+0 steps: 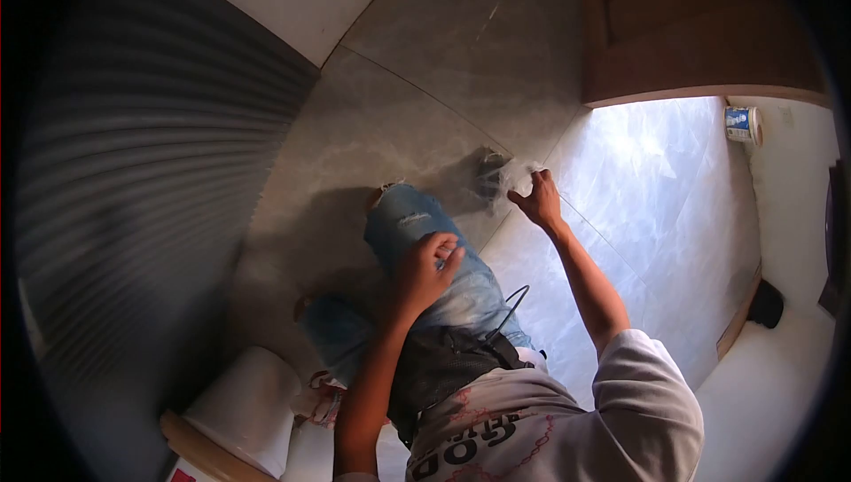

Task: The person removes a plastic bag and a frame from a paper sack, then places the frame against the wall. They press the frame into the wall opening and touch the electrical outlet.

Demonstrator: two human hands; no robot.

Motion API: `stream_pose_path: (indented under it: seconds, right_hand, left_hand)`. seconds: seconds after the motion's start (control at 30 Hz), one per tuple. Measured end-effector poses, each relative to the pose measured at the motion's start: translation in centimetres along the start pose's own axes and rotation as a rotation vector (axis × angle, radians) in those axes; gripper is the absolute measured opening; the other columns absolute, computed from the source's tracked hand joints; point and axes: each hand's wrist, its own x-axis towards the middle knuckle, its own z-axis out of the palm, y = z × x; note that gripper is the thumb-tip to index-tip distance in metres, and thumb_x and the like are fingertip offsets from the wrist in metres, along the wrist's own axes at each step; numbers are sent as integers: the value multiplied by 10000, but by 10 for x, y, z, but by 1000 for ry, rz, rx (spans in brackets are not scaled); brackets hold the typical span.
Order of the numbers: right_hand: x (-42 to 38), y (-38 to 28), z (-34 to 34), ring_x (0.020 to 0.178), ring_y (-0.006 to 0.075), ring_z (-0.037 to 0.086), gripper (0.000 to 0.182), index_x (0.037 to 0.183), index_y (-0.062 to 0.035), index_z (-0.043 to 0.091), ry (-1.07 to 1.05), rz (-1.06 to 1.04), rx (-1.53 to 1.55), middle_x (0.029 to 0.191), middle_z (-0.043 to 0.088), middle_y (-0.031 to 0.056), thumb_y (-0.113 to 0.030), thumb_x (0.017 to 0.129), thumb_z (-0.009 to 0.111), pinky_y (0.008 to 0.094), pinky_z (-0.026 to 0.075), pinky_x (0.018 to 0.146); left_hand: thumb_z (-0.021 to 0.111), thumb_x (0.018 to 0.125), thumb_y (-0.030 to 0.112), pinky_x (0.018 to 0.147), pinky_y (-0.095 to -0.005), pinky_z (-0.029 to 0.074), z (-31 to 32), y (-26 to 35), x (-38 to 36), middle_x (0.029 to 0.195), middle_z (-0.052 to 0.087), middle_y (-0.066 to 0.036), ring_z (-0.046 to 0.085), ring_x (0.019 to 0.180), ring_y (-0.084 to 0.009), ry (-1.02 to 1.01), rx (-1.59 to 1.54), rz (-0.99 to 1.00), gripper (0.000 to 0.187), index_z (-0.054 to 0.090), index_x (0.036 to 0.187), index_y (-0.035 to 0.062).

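The person kneels on a grey tiled floor [390,118], seen from above. The right hand [539,200] is stretched forward at the end of a nearly straight arm, its fingers closed together on a pale rag [519,180] pressed against the floor. Just beside the rag, on its far-left side, lies a small dark patch [490,172] on the tile; what it is cannot be told. The left hand [425,269] is bent back toward the body and rests on the raised knee in blue jeans [408,225], fingers curled loosely, holding nothing that shows.

Taking the rag as the landmark: a tile joint runs diagonally right under it. To its right the floor lies bright and bare as far as a white wall and a dark skirting edge [740,322]. Above and to its right stands a wooden door [700,21], whose lower edge bounds the lit strip. Well to its left rises a ribbed metal shutter [142,180], closing that side.

Far right of the rag, by the wall, stands a small white tub [742,124] with a blue label; its contents cannot be seen. Below and left of the rag, near the person's legs, sits a white bucket [244,407], top hidden.
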Motion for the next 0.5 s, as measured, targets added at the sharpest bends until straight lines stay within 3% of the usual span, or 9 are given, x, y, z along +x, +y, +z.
stream_pose_path:
  seconds: [0.03, 0.1, 0.2, 0.27, 0.37, 0.43, 0.47, 0.5]
  right_hand:
    - [2, 2, 3, 892, 361, 579, 511, 1062, -5, 577, 148, -242, 119, 1042, 555, 176, -270, 661, 750, 425, 475, 780]
    - [-2, 0, 12, 918, 342, 583, 218, 889, -5, 646, 55, -163, 311, 994, 607, 168, -98, 694, 675, 387, 469, 806]
    - [3, -5, 20, 859, 341, 613, 174, 816, -5, 657, -8, -225, 398, 858, 652, 165, 36, 674, 565, 387, 486, 781]
    - [8, -9, 22, 877, 337, 610, 175, 819, -4, 655, -28, -217, 358, 874, 652, 164, 36, 676, 563, 383, 481, 787]
    - [23, -12, 23, 939, 338, 589, 210, 864, -27, 656, -59, -297, 240, 949, 641, 162, -10, 666, 588, 397, 457, 827]
    - [30, -17, 24, 984, 342, 571, 255, 905, -50, 657, -79, -387, 172, 1008, 630, 160, -56, 654, 613, 415, 436, 861]
    - [30, -20, 23, 1006, 340, 556, 277, 919, -60, 656, -74, -407, 80, 1034, 620, 152, -87, 645, 632, 424, 418, 876]
    - [29, -21, 25, 1028, 337, 541, 301, 933, -70, 654, -67, -423, -11, 1060, 611, 144, -117, 636, 651, 432, 400, 890]
  left_hand:
    - [654, 827, 206, 679, -306, 494, 5, 2, 10, 834, 656, -78, 639, 753, -203, -75, -16, -50, 222, 602, 960, 36]
    - [652, 824, 225, 658, -310, 495, 15, 3, 30, 816, 659, -75, 639, 726, -211, -114, 58, -18, 225, 604, 946, 43]
    - [641, 820, 272, 652, -326, 498, 28, 2, 59, 828, 667, -81, 643, 728, -231, -190, 212, -6, 249, 610, 933, 53]
    - [633, 818, 299, 667, -336, 501, 42, -3, 79, 859, 671, -88, 647, 757, -243, -219, 285, -27, 269, 614, 932, 56]
    - [633, 799, 365, 719, -377, 502, 89, -38, 104, 902, 673, -102, 649, 822, -274, -89, 312, -54, 348, 622, 966, 60]
    - [649, 771, 390, 763, -400, 496, 122, -54, 115, 880, 672, -126, 641, 851, -312, 211, 342, -179, 407, 622, 1000, 56]
    - [649, 771, 390, 763, -400, 496, 135, -61, 122, 880, 672, -126, 641, 851, -312, 222, 346, -197, 407, 622, 1000, 56]
    - [657, 762, 389, 774, -403, 492, 146, -69, 130, 916, 665, -141, 633, 880, -316, 206, 254, -350, 420, 620, 1007, 50]
